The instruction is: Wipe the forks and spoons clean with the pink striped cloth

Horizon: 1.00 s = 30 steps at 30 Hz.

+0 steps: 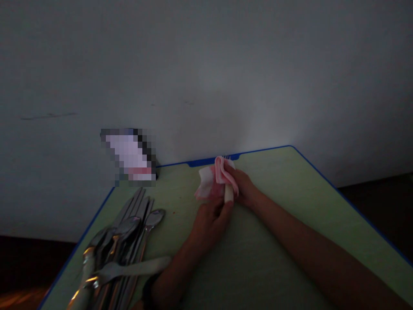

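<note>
My left hand [209, 221] is closed round the white handle of a fork [228, 193], whose tines just show above the cloth at the table's far edge. My right hand [242, 186] pinches a pink and white cloth [211, 180] wrapped around the fork's upper part. Both hands meet near the back middle of the light green table [284, 206].
A pile of several spoons, knives and forks [125, 241] lies at the table's left front. A blurred-out object [130, 157] stands at the back left corner. A blue edge [325, 178] rims the table; a bare grey wall rises behind it.
</note>
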Motion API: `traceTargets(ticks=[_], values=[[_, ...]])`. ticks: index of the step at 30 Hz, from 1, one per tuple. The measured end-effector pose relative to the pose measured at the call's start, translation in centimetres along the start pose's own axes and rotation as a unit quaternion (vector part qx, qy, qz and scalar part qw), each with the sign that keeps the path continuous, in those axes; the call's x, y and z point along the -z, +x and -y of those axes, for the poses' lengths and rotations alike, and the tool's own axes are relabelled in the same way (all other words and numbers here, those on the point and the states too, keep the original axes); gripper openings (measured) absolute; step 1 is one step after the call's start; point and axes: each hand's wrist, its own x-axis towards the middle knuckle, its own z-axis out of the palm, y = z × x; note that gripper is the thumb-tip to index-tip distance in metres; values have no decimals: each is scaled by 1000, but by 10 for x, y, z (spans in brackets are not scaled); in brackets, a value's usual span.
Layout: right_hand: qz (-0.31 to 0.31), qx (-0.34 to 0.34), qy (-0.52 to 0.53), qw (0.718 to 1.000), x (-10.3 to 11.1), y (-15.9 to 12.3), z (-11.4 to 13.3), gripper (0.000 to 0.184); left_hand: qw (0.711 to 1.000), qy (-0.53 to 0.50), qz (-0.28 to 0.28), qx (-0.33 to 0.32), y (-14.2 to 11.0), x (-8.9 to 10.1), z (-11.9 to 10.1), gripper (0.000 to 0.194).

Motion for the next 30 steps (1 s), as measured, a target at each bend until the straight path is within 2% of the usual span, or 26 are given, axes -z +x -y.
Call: traceTargets(ticks=[3, 5, 9, 13, 16, 24, 30], values=[[-7, 32, 34, 999, 1, 3, -1, 36, 999, 32, 23, -32, -3, -3, 2, 31], [8, 33, 46, 998, 3, 5, -1, 37, 999, 28, 1, -19, -4, -4, 3, 31], [30, -4, 69, 997, 5, 7, -3, 32, 996, -19, -71, 44, 0, -4, 6, 29], [57, -46, 81, 994, 3, 7, -1, 30, 994, -18, -83, 66, 3, -4, 4, 26], [67, -53, 63, 994, 0, 3, 1, 29, 994, -13, -92, 58, 1, -5, 1, 25], [51, -33, -13, 998, -2, -4, -1, 31, 997, 21, -58, 40, 1, -7, 0, 28], [28, -9, 6, 1000, -4, 0, -4, 34, 998, 12, -58, 24, 2, -4, 0, 25]])
